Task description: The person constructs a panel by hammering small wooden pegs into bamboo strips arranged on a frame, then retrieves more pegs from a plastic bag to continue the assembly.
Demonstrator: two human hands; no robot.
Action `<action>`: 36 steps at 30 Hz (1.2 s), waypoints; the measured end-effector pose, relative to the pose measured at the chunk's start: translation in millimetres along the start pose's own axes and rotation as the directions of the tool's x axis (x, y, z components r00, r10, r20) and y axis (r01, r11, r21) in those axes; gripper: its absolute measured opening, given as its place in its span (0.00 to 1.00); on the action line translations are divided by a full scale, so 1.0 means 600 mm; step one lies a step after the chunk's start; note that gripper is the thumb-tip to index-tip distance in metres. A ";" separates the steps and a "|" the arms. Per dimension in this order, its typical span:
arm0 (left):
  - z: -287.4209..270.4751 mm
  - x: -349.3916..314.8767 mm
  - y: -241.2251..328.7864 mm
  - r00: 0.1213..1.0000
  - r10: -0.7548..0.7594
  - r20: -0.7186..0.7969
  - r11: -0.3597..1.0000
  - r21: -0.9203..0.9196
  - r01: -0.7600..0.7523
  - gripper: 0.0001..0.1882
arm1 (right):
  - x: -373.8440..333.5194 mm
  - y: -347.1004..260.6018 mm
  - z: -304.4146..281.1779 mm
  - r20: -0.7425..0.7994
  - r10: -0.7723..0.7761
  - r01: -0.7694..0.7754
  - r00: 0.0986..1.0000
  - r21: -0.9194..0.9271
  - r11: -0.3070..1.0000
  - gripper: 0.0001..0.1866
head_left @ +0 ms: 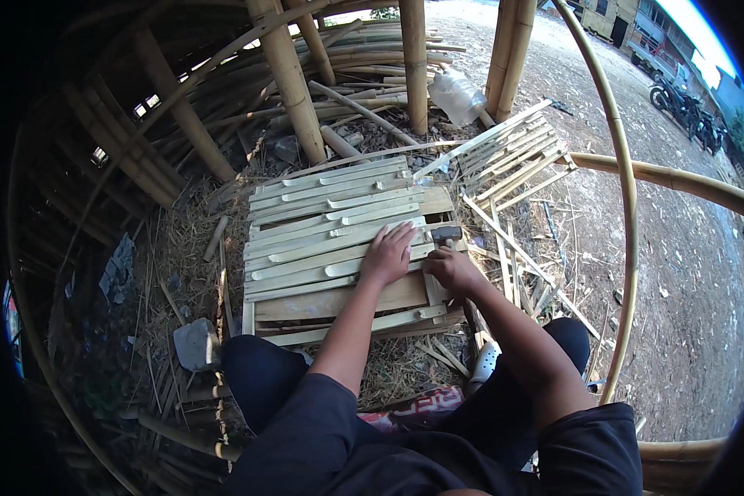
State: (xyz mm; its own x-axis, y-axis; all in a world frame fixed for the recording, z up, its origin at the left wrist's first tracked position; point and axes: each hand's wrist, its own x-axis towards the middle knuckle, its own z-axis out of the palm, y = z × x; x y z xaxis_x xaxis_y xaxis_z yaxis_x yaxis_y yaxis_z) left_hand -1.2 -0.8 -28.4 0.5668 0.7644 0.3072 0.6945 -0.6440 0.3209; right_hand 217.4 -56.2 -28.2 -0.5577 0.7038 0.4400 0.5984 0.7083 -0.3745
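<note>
A panel of pale split-bamboo slats (306,240) lies in front of me on a low wooden surface (322,302), its slats side by side. My left hand (388,252) rests on the slats near their right ends, fingers stretched out and pressing flat. Just right of it, my right hand (453,270) is closed round the handle of a hammer (446,235). The dark hammer head is over the panel's right edge, by the slat ends; whether it touches them I cannot tell. Most of the handle is hidden in my fist.
A second slatted bamboo frame (517,153) lies at the far right, with loose strips (529,260) nearer. Bamboo posts (289,83) rise beyond the panel, beside a clear plastic jug (457,97). A stone block (197,345) sits at left. A curved bamboo pole (624,190) crosses the right side.
</note>
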 end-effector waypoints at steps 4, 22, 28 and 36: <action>-0.001 0.000 -0.001 1.000 -0.003 -0.006 1.000 -0.010 0.003 0.28 | -0.007 0.004 0.005 0.006 0.005 -0.005 1.000 0.002 1.000 0.10; -0.007 0.000 0.010 0.998 -0.009 0.061 0.994 0.105 0.003 0.34 | 0.010 0.002 0.004 -0.043 0.074 -0.072 0.996 0.025 0.997 0.03; -0.002 0.001 0.010 0.999 0.004 0.048 0.993 0.118 -0.009 0.34 | 0.009 -0.001 0.013 -0.047 0.121 -0.124 0.992 -0.056 0.991 0.04; 0.007 -0.001 0.006 1.000 0.023 0.019 0.988 0.152 -0.026 0.34 | 0.009 -0.007 0.024 -0.113 0.191 -0.197 0.975 -0.041 0.980 0.04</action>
State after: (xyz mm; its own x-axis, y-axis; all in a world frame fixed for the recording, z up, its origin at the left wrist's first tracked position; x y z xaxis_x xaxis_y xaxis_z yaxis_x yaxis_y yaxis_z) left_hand 2.9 -3.3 -31.1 0.5914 0.7496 0.2972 0.7387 -0.6514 0.1732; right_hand 203.5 -54.6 -35.8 -0.3646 0.8156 0.4493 0.7195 0.5530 -0.4200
